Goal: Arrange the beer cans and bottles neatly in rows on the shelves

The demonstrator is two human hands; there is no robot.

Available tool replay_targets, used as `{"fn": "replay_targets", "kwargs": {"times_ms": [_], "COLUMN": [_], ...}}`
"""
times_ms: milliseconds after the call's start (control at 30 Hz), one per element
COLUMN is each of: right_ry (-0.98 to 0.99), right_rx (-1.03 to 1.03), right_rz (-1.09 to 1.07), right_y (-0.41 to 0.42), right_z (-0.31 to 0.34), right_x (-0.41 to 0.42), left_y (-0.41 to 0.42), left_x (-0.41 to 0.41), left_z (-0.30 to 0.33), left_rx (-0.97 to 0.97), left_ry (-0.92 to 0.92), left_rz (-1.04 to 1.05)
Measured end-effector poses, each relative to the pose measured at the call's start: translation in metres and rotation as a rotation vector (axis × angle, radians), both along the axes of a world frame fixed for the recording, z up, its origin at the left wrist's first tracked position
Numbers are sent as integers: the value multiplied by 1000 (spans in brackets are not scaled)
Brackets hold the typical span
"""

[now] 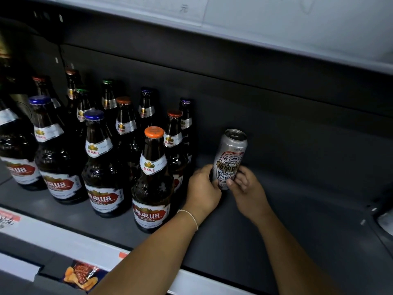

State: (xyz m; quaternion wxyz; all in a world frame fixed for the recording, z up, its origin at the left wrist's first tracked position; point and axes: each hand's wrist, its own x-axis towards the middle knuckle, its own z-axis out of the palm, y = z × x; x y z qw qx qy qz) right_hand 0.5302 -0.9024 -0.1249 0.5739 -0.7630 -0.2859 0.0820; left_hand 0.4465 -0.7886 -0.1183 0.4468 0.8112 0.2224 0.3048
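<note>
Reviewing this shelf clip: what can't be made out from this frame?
- Base of the silver can, head view: the left hand and right hand cover it, so whether it rests on the shelf is unclear.
- Rear bottles: labels hidden by the bottles in front, in dim light.
- Leftmost bottle: cut off by the frame edge.
- Price strip text: blurred.
- Snack bag below: mostly hidden by the shelf edge.

Head-worn view, close, angled down into dark shelf (276,209) from front.
</note>
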Motion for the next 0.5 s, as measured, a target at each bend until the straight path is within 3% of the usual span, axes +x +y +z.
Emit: {"fn": "replay_targets", "kwargs": {"times_ms": [500], "right_ry": [1], "right_rx": [25], "right_rz": [71], "right_y": [8], "right_z": [-3], "right_x": [-1], "left_y": [-5], "left_x": [-11], "left_z": [15], "left_rx": [-58], "left_ry": [9], "left_rz": [-79]}}
